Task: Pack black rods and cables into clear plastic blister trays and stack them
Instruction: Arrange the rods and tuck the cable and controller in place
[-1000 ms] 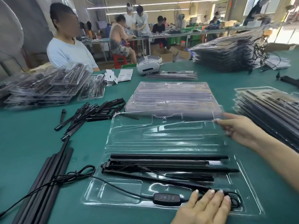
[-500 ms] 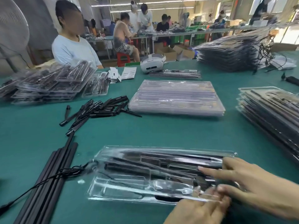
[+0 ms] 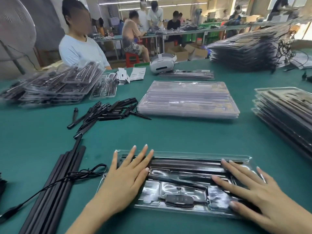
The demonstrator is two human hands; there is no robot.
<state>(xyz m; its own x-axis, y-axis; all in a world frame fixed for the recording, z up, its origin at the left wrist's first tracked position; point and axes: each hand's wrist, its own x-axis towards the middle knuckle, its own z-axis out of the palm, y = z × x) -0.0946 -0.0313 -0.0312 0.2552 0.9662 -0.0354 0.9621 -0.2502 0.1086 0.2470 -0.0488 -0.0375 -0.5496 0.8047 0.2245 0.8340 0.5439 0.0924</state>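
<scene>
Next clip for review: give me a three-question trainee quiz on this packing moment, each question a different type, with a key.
1. True or false: both hands lie flat on the closed blister tray.
2. Which item shows through the tray's front pocket? A) white headset B) inline controller C) paper card
3. Fill in: the stack of empty clear trays lies ___ the tray being pressed.

Key: 1 true: the left hand and right hand press it with straight fingers. 2 B, the inline controller. 3 beyond.

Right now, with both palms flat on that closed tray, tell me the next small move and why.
Probably lift the closed tray and carry it to the stack of filled trays at right. The left hand and right hand press it flat, rods and cable controller already inside.
</scene>
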